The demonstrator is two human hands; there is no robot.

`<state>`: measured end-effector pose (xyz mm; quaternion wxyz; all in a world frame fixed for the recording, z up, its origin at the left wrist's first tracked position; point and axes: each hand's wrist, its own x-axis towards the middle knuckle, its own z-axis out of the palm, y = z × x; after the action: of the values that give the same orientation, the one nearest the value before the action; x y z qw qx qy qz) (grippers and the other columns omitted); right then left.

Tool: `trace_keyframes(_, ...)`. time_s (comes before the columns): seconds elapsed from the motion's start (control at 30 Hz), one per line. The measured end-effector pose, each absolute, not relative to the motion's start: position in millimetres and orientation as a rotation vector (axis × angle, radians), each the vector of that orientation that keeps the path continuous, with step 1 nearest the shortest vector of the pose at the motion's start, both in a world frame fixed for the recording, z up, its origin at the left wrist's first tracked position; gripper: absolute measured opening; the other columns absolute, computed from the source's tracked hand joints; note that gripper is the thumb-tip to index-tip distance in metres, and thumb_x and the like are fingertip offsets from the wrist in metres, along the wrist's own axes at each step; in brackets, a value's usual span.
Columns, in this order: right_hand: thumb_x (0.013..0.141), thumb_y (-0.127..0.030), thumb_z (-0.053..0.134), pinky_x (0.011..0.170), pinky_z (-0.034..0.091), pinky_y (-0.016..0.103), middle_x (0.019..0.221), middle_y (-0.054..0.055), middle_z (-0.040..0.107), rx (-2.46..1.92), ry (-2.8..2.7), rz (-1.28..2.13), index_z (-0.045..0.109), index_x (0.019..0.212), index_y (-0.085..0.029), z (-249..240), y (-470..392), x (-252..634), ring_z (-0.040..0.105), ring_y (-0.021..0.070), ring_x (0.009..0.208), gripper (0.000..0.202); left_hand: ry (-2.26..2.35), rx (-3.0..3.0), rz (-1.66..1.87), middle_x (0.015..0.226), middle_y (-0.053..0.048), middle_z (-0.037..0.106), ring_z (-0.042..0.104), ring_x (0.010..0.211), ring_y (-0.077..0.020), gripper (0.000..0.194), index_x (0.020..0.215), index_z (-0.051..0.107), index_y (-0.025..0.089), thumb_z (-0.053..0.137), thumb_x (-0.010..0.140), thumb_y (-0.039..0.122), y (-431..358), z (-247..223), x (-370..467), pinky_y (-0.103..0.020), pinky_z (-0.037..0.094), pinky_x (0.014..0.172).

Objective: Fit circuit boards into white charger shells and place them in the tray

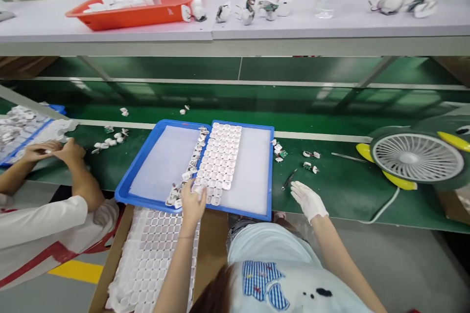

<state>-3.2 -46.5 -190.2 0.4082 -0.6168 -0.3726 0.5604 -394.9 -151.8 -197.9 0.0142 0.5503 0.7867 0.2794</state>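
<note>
Bright, even light from overhead; shadows soft and faint. Glare streaks on the green belt [257,95] at far centre. White shelf [293,24] nearly washed out. Straight edges bow toward the frame borders. Fan [416,156] at right slightly smeared; centre reasonably sharp.

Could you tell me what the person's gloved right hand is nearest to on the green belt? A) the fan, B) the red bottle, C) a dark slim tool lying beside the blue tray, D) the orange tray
C: the right hand hovers open just by the dark slim tool, right of the blue tray, touching nothing.
</note>
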Motion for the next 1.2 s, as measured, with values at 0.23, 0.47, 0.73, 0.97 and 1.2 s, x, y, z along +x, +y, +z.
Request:
trace_keyframes(0.23, 0.093, -0.036, 0.056, 0.083, 0.055, 0.040, 0.115, 0.008, 0.062, -1.629, -0.787, 1.517, 0.058, 0.116, -0.016, -212.5, -11.8, 64.5, 0.063, 0.0191, 0.097, 0.030, 2.296, 1.971, 0.614, 0.137, -0.018, 0.052, 0.040, 0.131, -0.0398, 0.024, 0.069, 0.068, 0.015, 0.060, 0.083, 0.032, -121.8, -221.5, -314.1, -0.058, 0.025, 0.110)
trace_keyframes(0.47, 0.092, -0.035, 0.058, 0.084, 0.054, 0.040, 0.115, 0.008, 0.062, -1.790, -1.029, 1.409, 0.058, 0.115, -0.015, -225.4, 41.1, 120.6, 0.063, 0.0197, 0.098, 0.030, 2.433, 1.877, 0.640, 0.133, -0.020, 0.051, 0.034, 0.134, -0.0417, 0.029, 0.059, 0.059, 0.014, 0.056, 0.084, 0.030, -97.1, -226.6, -298.9, -0.062, 0.020, 0.110)
trace_keyframes(0.73, 0.093, -0.033, 0.057, 0.095, 0.049, 0.046, 0.129, 0.009, 0.055, -1.653, -1.499, 1.447, 0.058, 0.120, -0.019, -235.0, 113.4, 98.4, 0.057, 0.0227, 0.112, 0.030, 2.465, 1.596, 0.932, 0.107, -0.015, 0.064, 0.062, 0.104, -0.0311, 0.022, 0.094, 0.062, 0.016, 0.055, 0.087, 0.036, -81.5, -183.7, -226.4, -0.051, 0.049, 0.090)
trace_keyframes(0.97, 0.092, -0.034, 0.057, 0.085, 0.054, 0.041, 0.119, 0.008, 0.060, -1.514, -1.352, 1.751, 0.057, 0.118, -0.017, -245.0, 120.0, 98.2, 0.061, 0.0203, 0.101, 0.031, 1.998, 1.455, 1.354, 0.114, -0.010, 0.068, 0.068, 0.102, -0.0226, 0.060, 0.137, 0.037, 0.021, 0.064, 0.085, 0.027, -41.7, -109.9, -105.6, -0.039, 0.054, 0.092)
trace_keyframes(1.2, 0.083, -0.044, 0.065, 0.063, 0.051, 0.026, 0.126, 0.009, 0.061, -1.150, -0.799, 1.925, 0.058, 0.119, -0.023, -198.3, 70.0, 114.3, 0.058, 0.0102, 0.071, 0.042, 1.724, 1.625, 1.461, 0.116, -0.006, 0.066, 0.067, 0.101, -0.0189, 0.060, 0.134, 0.048, 0.028, 0.072, 0.079, 0.020, -9.0, -65.1, -76.6, -0.030, 0.058, 0.084)
